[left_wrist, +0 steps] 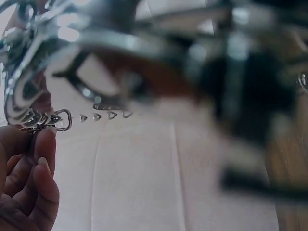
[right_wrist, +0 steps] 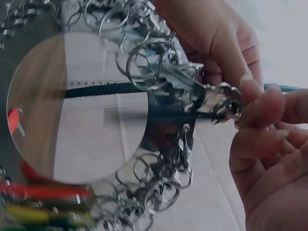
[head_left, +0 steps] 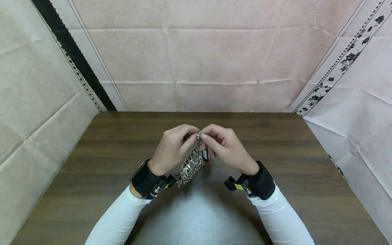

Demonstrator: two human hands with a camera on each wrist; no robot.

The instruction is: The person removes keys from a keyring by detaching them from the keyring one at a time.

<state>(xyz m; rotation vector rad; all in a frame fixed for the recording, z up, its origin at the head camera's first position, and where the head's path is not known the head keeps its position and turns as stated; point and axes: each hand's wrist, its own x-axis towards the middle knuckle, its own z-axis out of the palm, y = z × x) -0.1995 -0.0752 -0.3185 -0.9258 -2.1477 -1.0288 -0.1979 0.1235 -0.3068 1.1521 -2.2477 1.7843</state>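
A bunch of silver metal key rings (head_left: 190, 166) with short chains hangs between the two hands above the table. At its top, my left hand (head_left: 176, 144) pinches a small metal clasp (head_left: 198, 137) with thumb and forefinger. From the other side, my right hand (head_left: 225, 144) pinches the same end, its fingertips close to the left ones. A small dark and white piece with a red edge (head_left: 205, 155) hangs beside the rings. Seen from the right wrist, the rings (right_wrist: 144, 62) surround a big round opening, with red (right_wrist: 48, 191) and yellow pieces low down.
Below the hands lies a brown wood-grain table (head_left: 122, 153). Pale patterned cloth (head_left: 211, 58) hangs behind its far edge and along both sides. Each wrist wears a black band (head_left: 260, 180) with a small camera.
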